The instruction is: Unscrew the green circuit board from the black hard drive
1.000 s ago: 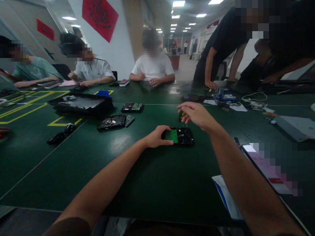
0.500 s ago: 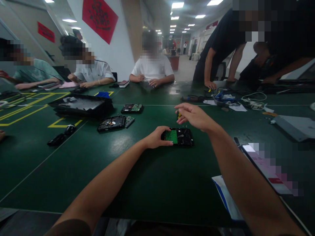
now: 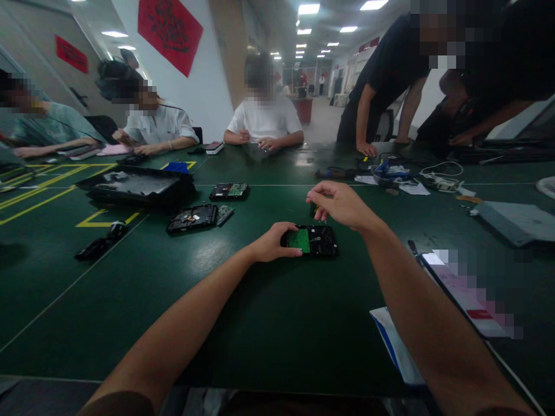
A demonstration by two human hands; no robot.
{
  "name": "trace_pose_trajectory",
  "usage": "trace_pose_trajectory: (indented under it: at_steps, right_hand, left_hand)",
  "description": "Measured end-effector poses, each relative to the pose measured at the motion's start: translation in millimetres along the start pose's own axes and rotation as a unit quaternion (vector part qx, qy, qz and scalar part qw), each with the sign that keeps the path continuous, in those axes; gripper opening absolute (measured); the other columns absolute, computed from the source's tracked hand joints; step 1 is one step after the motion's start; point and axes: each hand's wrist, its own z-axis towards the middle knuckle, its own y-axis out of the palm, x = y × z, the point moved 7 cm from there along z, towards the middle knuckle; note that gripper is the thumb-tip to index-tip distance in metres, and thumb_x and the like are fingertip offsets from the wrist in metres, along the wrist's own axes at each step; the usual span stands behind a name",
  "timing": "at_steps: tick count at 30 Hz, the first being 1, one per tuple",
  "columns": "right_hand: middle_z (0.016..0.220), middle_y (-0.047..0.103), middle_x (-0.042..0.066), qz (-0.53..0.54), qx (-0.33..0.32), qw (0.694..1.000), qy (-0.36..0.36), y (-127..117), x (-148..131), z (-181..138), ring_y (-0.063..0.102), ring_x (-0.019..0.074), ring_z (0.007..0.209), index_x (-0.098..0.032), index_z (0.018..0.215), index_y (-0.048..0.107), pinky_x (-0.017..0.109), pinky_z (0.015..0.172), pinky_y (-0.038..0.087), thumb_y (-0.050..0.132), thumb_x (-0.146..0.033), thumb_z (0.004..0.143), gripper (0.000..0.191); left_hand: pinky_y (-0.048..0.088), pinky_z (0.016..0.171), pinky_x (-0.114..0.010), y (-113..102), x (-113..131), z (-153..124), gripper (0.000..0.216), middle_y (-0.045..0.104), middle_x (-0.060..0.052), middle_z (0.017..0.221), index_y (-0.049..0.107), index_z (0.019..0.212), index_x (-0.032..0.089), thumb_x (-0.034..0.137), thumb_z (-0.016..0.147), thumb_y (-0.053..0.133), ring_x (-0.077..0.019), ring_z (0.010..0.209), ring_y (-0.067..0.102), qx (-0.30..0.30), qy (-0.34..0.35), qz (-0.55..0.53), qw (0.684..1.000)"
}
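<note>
A black hard drive [image 3: 323, 241] with a green circuit board [image 3: 299, 240] lies flat on the dark green table. My left hand [image 3: 277, 242] grips its left end, thumb along the near edge and fingers over the far edge. Above the drive's far side, my right hand [image 3: 338, 203] is closed round a small screwdriver [image 3: 312, 209]. Most of the handle is hidden by the fingers; its thin shaft points down towards the board. I cannot tell whether the tip touches. A few tiny bright bits, perhaps screws, lie just beyond the drive.
Left of the drive are another hard drive [image 3: 193, 218], a loose circuit board [image 3: 225, 215] and a further drive [image 3: 229, 190]. A black tray [image 3: 134, 185] stands farther left. Cables [image 3: 444, 176] and a grey metal case [image 3: 514, 222] lie right. Several people are around the table.
My right hand's fingers have curled and turned slightly on the screwdriver, whose yellow part shows less now. My left hand keeps its grip on the drive. The whole view has shifted slightly.
</note>
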Motion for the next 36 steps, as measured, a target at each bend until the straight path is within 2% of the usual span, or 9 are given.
trace_pose_trajectory:
  at_steps: [4, 7, 10, 15, 19, 22, 28, 32, 36]
  right_hand:
    - [0.106, 0.070, 0.008, 0.018, -0.004, 1.000, 0.005, -1, 0, 2, 0.067, 0.0148, 0.064, -0.022, 0.106, 0.065, 0.031, 0.053, 0.052, 0.050, -0.036, 0.094, 0.024]
    - [0.097, 0.071, 0.006, -0.051, 0.021, 0.998, -0.015, -7, -1, 3, 0.063, 0.0140, 0.065, -0.022, 0.101, 0.069, 0.029, 0.054, 0.048, 0.056, -0.039, 0.091, 0.023]
    - [0.085, 0.071, 0.006, -0.084, 0.054, 0.995, 0.004, -13, 3, 2, 0.061, 0.0150, 0.066, -0.020, 0.091, 0.067, 0.028, 0.055, 0.046, 0.063, -0.043, 0.087, 0.023]
    - [0.092, 0.072, 0.007, -0.048, 0.033, 0.998, 0.008, -7, 4, 2, 0.060, 0.0127, 0.058, -0.021, 0.092, 0.065, 0.028, 0.047, 0.042, 0.059, -0.045, 0.090, 0.024]
    - [0.099, 0.071, 0.008, 0.005, 0.010, 1.000, 0.007, -2, 2, 1, 0.064, 0.0145, 0.063, -0.022, 0.100, 0.066, 0.029, 0.051, 0.049, 0.052, -0.044, 0.095, 0.027]
    - [0.089, 0.070, 0.006, -0.022, 0.020, 1.000, 0.007, -5, -1, 1, 0.063, 0.0153, 0.065, -0.023, 0.104, 0.067, 0.028, 0.052, 0.047, 0.053, -0.043, 0.094, 0.026]
    - [0.075, 0.067, 0.005, -0.087, 0.059, 0.994, 0.020, -15, 3, 1, 0.059, 0.0146, 0.061, -0.021, 0.089, 0.067, 0.027, 0.051, 0.041, 0.062, -0.042, 0.088, 0.022]
    - [0.079, 0.068, 0.005, -0.054, 0.039, 0.998, -0.005, -9, 2, 2, 0.058, 0.0132, 0.057, -0.021, 0.093, 0.066, 0.028, 0.050, 0.042, 0.056, -0.045, 0.093, 0.026]
    - [0.073, 0.066, 0.004, -0.015, 0.002, 1.000, -0.008, -1, -1, 2, 0.060, 0.0153, 0.061, -0.022, 0.107, 0.065, 0.029, 0.055, 0.047, 0.049, -0.043, 0.097, 0.029]
  left_hand:
    - [0.038, 0.113, -0.049, 0, 0, 0, 0.078, 0.049, -0.010, 0.145, 0.051, 0.135, 0.025, 0.060, 0.070, 0.077, -0.0317, 0.135, 0.045, 0.000, 0.001, 0.000, 1.000]
    - [0.038, 0.114, -0.049, 0, 0, 0, 0.079, 0.048, -0.011, 0.146, 0.050, 0.136, 0.024, 0.060, 0.071, 0.076, -0.0319, 0.136, 0.044, -0.003, 0.002, -0.003, 1.000]
    - [0.039, 0.113, -0.048, 0, 0, -1, 0.079, 0.048, -0.011, 0.146, 0.050, 0.136, 0.023, 0.060, 0.071, 0.076, -0.0317, 0.136, 0.044, -0.008, 0.000, -0.004, 1.000]
    - [0.039, 0.113, -0.048, 0, -1, 0, 0.078, 0.048, -0.010, 0.145, 0.051, 0.136, 0.025, 0.060, 0.071, 0.076, -0.0312, 0.135, 0.045, -0.001, 0.000, -0.002, 1.000]
    - [0.039, 0.113, -0.049, 0, 0, 0, 0.078, 0.048, -0.010, 0.145, 0.051, 0.136, 0.025, 0.061, 0.071, 0.076, -0.0317, 0.135, 0.044, -0.002, 0.000, -0.001, 1.000]
    - [0.038, 0.113, -0.050, 0, 0, 0, 0.078, 0.048, -0.010, 0.145, 0.050, 0.136, 0.026, 0.060, 0.070, 0.077, -0.0325, 0.136, 0.044, -0.003, -0.005, -0.003, 1.000]
    - [0.039, 0.113, -0.050, 0, 1, -1, 0.078, 0.048, -0.010, 0.146, 0.051, 0.136, 0.026, 0.059, 0.071, 0.077, -0.0324, 0.136, 0.044, -0.008, -0.004, -0.008, 1.000]
    - [0.038, 0.113, -0.049, 0, 1, 0, 0.078, 0.050, -0.011, 0.144, 0.051, 0.135, 0.025, 0.060, 0.070, 0.077, -0.0322, 0.135, 0.045, 0.000, 0.005, -0.003, 1.000]
    - [0.039, 0.113, -0.048, 0, -1, -1, 0.079, 0.049, -0.012, 0.145, 0.051, 0.135, 0.023, 0.060, 0.070, 0.077, -0.0315, 0.135, 0.045, 0.004, 0.002, -0.002, 1.000]
